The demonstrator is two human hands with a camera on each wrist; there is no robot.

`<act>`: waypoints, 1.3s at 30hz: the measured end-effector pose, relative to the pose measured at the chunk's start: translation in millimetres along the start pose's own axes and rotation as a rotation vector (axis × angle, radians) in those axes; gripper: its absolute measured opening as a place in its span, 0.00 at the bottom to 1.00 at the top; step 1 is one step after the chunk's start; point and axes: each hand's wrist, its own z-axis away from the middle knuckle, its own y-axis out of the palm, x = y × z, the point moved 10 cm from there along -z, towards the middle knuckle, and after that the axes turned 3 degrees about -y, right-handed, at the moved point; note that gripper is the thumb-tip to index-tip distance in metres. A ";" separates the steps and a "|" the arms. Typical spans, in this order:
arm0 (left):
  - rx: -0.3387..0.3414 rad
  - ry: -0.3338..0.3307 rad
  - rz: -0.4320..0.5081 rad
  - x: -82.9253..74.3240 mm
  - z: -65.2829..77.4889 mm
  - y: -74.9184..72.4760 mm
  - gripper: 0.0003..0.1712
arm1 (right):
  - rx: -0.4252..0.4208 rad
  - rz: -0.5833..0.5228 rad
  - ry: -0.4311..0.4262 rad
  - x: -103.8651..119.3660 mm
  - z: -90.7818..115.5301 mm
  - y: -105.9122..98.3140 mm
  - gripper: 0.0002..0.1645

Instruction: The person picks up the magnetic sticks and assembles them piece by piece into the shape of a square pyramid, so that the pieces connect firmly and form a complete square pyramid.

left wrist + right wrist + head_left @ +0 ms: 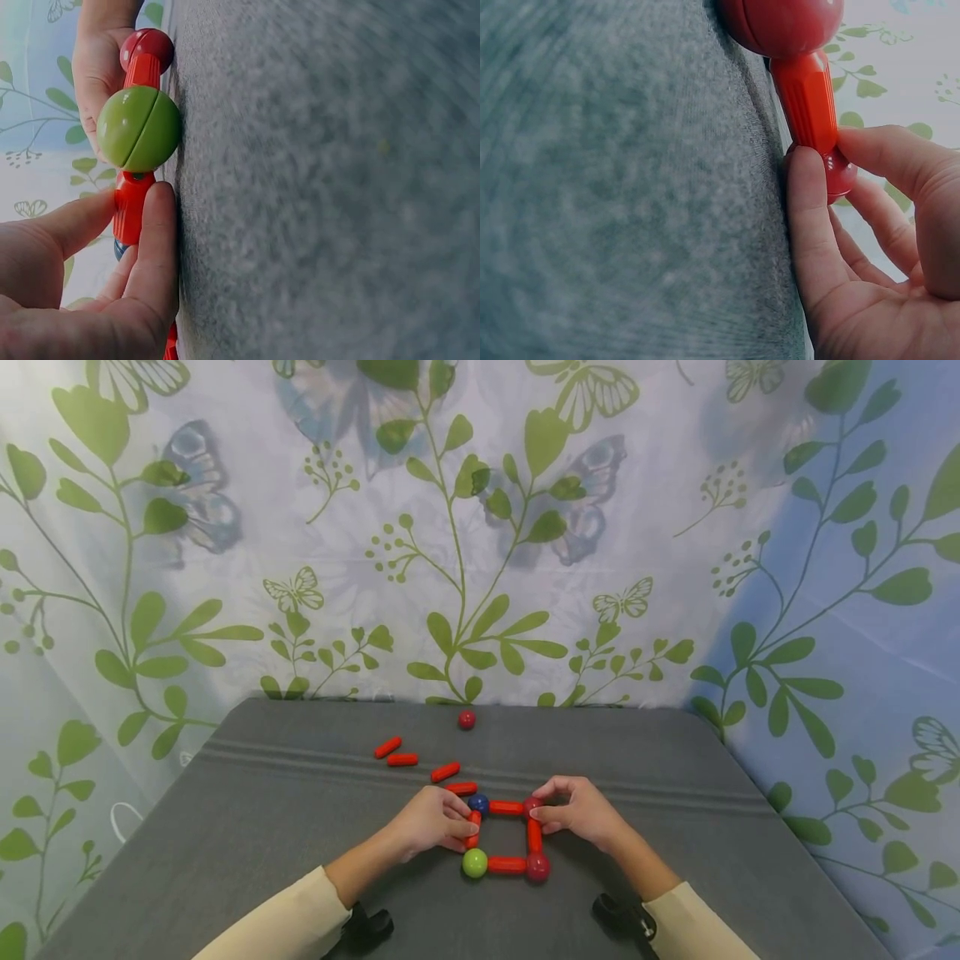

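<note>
A square of red ribbed rods and balls lies on the grey table (315,877). Its corners are a blue ball (477,804) far left, a green ball (475,863) near left, and red balls far right (532,807) and near right (537,867). My left hand (433,821) pinches the left side rod (129,214) between thumb and fingers, just beyond the green ball. My right hand (581,812) holds the far right red ball, thumb and fingertips where it meets the right side rod (806,101). In the right wrist view, fingers partly cover that ball (841,176).
Several loose red rods (402,760) lie beyond the left hand, one (461,788) close to the blue ball. A single red ball (467,720) sits near the table's far edge. Behind hangs a curtain (465,527) with leaves and butterflies.
</note>
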 end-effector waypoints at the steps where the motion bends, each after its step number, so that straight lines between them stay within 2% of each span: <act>1: -0.003 0.000 -0.005 -0.4 0.0 0.1 0.14 | 0.000 0.001 -0.001 -0.1 -0.3 0.0 0.19; 13: -0.040 -0.004 -0.043 -0.5 -1.0 -1.9 0.17 | 0.002 -0.014 -0.003 0.4 -1.4 0.5 0.20; 21: -0.029 0.006 -0.055 -2.8 1.4 -0.5 0.15 | -0.010 -0.013 0.008 1.6 -0.6 1.0 0.20; 26: -0.026 0.006 -0.064 -0.4 2.7 -5.8 0.14 | -0.008 -0.018 0.009 1.2 0.3 1.9 0.22; 29: -0.043 0.027 -0.095 -0.9 3.8 -15.4 0.12 | -0.005 -0.015 0.011 1.1 1.4 2.2 0.25; 32: -0.091 0.063 -0.170 -2.9 3.8 -32.0 0.11 | -0.002 -0.009 0.013 1.1 2.3 2.4 0.27; 39: -0.258 0.139 -0.383 -12.9 0.0 -88.4 0.10 | 0.007 0.017 0.002 4.5 3.9 2.5 0.27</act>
